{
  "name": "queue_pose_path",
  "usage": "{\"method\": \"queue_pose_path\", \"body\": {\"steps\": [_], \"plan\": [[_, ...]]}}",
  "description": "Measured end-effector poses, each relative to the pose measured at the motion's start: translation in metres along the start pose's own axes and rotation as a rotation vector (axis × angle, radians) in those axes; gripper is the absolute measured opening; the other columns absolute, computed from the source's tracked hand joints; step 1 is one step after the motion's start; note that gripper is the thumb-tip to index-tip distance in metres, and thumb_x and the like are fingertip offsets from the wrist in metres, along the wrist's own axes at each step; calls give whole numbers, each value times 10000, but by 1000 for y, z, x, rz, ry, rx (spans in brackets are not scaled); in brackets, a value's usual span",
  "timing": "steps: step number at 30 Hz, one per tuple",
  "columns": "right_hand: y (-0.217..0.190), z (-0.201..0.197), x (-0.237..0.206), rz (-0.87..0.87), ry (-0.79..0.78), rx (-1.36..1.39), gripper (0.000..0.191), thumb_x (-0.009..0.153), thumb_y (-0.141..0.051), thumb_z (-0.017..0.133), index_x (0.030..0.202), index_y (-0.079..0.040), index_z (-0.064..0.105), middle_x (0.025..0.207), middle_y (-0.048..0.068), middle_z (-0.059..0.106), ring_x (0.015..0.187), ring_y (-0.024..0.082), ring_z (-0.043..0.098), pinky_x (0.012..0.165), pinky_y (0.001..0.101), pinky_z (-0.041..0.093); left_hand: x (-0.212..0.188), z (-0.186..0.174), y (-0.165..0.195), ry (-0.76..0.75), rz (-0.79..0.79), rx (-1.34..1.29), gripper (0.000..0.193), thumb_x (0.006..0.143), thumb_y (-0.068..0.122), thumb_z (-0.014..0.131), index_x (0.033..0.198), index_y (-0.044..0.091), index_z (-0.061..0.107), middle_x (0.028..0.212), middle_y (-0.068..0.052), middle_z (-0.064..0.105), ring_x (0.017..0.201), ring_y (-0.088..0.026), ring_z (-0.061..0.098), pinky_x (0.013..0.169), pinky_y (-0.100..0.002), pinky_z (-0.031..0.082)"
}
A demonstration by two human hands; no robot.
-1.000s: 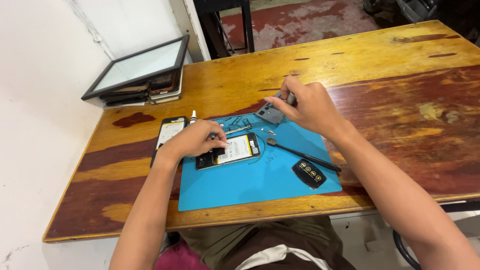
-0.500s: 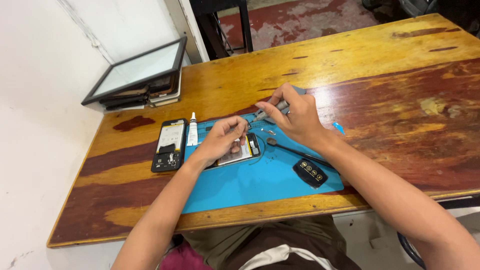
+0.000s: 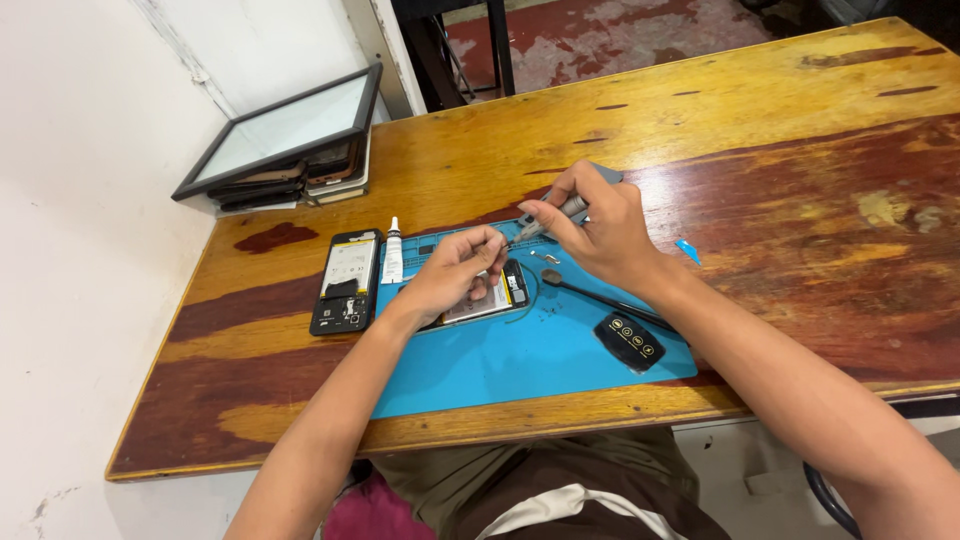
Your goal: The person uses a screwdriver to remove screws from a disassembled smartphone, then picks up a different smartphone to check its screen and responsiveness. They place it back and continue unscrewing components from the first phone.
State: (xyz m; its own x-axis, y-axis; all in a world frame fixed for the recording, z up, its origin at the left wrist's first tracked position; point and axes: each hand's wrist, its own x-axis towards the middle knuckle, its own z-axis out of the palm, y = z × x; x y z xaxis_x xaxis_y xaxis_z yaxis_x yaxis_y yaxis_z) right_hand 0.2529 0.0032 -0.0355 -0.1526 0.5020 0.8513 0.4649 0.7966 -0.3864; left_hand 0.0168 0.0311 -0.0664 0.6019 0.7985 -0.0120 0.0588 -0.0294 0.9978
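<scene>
An opened phone (image 3: 490, 296) with its battery showing lies on a blue work mat (image 3: 520, 350). My left hand (image 3: 455, 272) rests over the phone, thumb and forefinger pinched at the tip of a tool. My right hand (image 3: 592, 222) grips a grey screwdriver (image 3: 560, 212) angled down to the left, its tip meeting my left fingertips above the phone's top edge. What the left fingers pinch is too small to tell.
A second open phone (image 3: 347, 280) and a small white glue tube (image 3: 393, 251) lie left of the mat. A black tool with a dark handle (image 3: 628, 338) lies on the mat's right. Stacked framed screens (image 3: 285, 140) sit at the back left. Wooden table (image 3: 800, 180).
My right hand came down and left from the mat's back edge with the screwdriver. My left hand lifted its fingers off the phone to meet the tip.
</scene>
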Motion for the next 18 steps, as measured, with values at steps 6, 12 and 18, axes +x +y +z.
{"method": "queue_pose_path", "body": {"steps": [6, 12, 18], "plan": [[1, 0, 0, -9, -13, -14, 317, 952, -191, 832, 898, -18, 571, 745, 95, 684, 625, 163, 709, 529, 274, 507, -1, 1, 2, 1, -4, 23, 283, 1070, 342, 517, 998, 81, 599, 848, 12, 563, 713, -67, 527, 552, -198, 434], [0, 4, -1, -34, -18, -16, 346, 928, -206, 844, 942, -19, 552, 717, 99, 695, 647, 169, 733, 536, 272, 528, 0, 3, 0, -18, 50, 23, 247, 1077, 291, 548, 982, 68, 589, 861, 2, 584, 705, -67, 528, 573, -200, 454], [-1, 5, -1, 102, -170, 178, 374, 1012, -70, 686, 1192, 11, 368, 1015, 173, 674, 902, 219, 750, 707, 301, 596, 2, 6, 0, 51, 58, 27, 247, 1050, 279, 570, 998, 47, 639, 839, -22, 639, 733, -101, 621, 577, -241, 524]]}}
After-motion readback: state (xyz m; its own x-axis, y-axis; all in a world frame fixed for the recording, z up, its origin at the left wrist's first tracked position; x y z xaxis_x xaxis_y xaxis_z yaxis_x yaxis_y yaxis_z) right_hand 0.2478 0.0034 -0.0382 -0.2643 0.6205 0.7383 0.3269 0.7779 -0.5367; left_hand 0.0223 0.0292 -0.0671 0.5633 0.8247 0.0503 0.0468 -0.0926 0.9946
